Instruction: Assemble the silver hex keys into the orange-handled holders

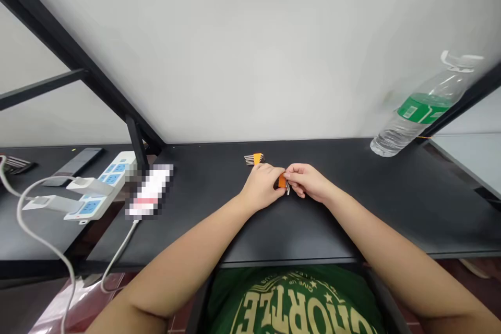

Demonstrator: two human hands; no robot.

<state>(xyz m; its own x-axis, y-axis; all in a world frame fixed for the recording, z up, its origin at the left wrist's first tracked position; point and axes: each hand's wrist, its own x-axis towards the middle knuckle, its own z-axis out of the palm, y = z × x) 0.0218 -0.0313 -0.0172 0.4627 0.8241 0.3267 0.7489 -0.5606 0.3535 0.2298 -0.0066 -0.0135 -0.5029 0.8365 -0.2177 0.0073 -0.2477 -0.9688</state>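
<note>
Both my hands meet at the middle of a black table (352,219). My left hand (261,188) is closed on an orange holder of hex keys (282,181). My right hand (307,181) pinches the metal keys sticking out of that same holder. Just behind my left hand, a second orange holder with several hex keys (254,159) lies on the table, untouched.
A clear water bottle with a green label (420,109) stands at the back right by the white wall. At the left lie a white power strip with blue sockets (102,185), plugged adapters with white cables (39,229) and a blurred-out white object (151,190). A black frame post (138,148) rises there.
</note>
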